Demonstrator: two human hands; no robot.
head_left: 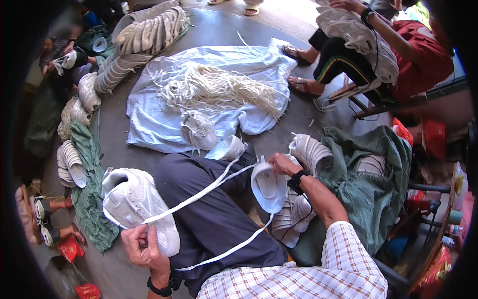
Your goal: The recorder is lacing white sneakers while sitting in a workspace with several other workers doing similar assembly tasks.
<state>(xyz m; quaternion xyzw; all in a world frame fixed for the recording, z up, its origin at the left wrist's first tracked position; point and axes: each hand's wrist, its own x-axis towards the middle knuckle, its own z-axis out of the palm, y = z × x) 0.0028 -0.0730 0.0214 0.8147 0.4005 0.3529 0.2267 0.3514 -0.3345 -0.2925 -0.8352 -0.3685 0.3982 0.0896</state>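
Head view. My left hand [145, 245], near left: thumb and fingertips pinched together on a white lace [191, 199] at the white shoe [142, 202], which lies against my left leg. The lace runs rightward toward my right hand [285, 165]. Right hand: fingers curled at the rim of a second shoe [269, 188]; cannot tell whether they grip rim, lace or both. Far: loose laces [219, 87] piled on a pale sheet [149, 122]. Right: green sack [348, 199] beside nested shoes [309, 151].
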